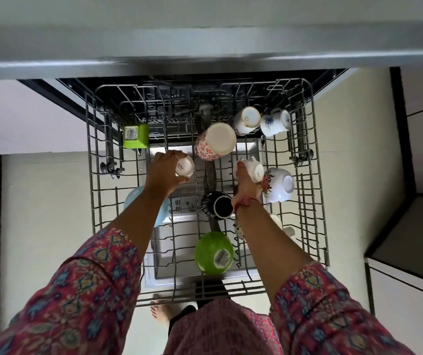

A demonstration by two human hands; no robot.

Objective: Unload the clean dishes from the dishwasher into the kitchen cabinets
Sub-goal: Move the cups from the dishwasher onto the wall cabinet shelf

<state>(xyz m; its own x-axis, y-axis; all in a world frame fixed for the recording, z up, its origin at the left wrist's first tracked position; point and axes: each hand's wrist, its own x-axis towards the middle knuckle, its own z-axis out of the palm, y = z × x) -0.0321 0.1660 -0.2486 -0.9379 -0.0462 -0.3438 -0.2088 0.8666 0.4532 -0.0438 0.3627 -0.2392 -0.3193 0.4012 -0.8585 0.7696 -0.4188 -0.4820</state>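
While both hands are curling round small white cups in the middle of the rack point(318, 175), the left hand point(163, 172) is gripping one cup point(185, 167) and the right hand point(246, 184) another point(252, 170); lifting straight up should be clearing the prongs and the neighbouring flowered bowl point(279, 185).

Both arms reach forward and down, patterned sleeves covering the upper forearms. The left hand point(164, 170) curls its fingers round a small white cup point(185, 166). The right hand point(246, 181), a thread at its wrist, grips another white cup point(252, 170).
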